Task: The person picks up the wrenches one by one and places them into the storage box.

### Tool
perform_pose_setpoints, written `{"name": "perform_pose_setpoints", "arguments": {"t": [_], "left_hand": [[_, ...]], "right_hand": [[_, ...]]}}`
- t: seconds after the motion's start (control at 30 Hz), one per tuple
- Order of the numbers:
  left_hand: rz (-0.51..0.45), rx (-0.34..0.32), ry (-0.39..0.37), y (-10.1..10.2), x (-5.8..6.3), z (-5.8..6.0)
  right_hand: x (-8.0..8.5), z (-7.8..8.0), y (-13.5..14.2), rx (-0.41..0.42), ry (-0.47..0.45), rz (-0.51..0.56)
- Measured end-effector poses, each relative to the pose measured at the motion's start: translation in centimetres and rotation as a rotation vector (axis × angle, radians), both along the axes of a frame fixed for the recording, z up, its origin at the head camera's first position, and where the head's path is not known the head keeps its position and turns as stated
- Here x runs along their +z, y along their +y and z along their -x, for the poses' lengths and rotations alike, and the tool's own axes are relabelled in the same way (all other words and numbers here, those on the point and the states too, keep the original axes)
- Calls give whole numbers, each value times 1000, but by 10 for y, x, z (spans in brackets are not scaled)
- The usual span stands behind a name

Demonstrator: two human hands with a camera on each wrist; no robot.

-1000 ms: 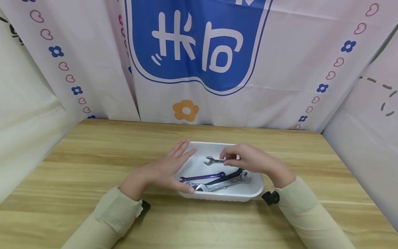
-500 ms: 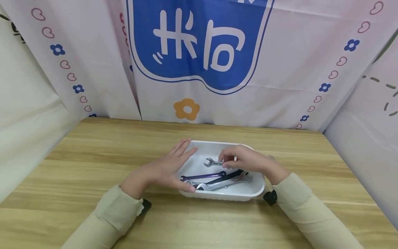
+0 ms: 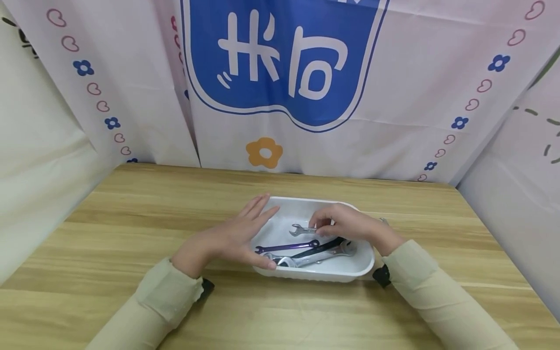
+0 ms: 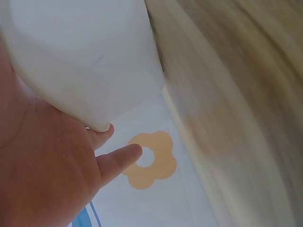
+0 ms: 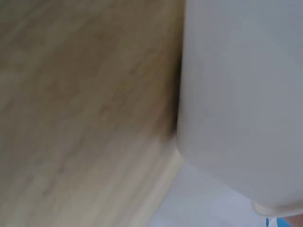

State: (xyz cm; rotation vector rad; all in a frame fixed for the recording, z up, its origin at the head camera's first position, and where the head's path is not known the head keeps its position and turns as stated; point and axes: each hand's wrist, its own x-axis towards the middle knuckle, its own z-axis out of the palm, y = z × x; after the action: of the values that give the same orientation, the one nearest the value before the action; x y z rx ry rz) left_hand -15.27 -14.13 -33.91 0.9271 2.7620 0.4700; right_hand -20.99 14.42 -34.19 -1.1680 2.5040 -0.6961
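Note:
In the head view, a white plastic tray (image 3: pixel 345 273) holds several wrenches. My right hand (image 3: pixel 347 224) reaches in over its right side and pinches a small silver open-end wrench (image 3: pixel 298 230) between thumb and fingers; part of its shaft is hidden. Below lie a purple wrench (image 3: pixel 288 247), a black wrench (image 3: pixel 320 250) and a larger silver wrench (image 3: pixel 308 259), partly overlapping. My left hand (image 3: pixel 232 243) rests on the left rim with fingers spread and straight, thumb on the near edge. In the left wrist view, the left hand (image 4: pixel 47 151) lies along the tray's outer wall (image 4: pixel 94 61).
The tray stands on a wooden table (image 3: pixel 271 311). A white printed cloth (image 3: pixel 306 155) hangs at the table's back edge, with more cloth at both sides. A small silvery tip (image 3: pixel 384 221) shows just behind my right wrist; what it belongs to is hidden.
The view has shifted slightly. My right hand still pinches the small wrench, lowered a little in the tray. The left hand stays put. A silvery tip behind the right wrist has come into sight.

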Motion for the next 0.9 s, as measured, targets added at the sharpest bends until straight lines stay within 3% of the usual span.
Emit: {"name": "perform_pose_setpoints", "arguments": {"t": [0.3,0.73,0.9], "left_hand": [[0,8,-14,0,2,-1],[3,8,-15,-1,1,0],[10,2,-4,-1,1,-1]], "right_hand": [[-2,1,-5,0,52,-102],[-4,0,-5,24,94,-92],[-5,-2,-6,25,168,-111]]}}
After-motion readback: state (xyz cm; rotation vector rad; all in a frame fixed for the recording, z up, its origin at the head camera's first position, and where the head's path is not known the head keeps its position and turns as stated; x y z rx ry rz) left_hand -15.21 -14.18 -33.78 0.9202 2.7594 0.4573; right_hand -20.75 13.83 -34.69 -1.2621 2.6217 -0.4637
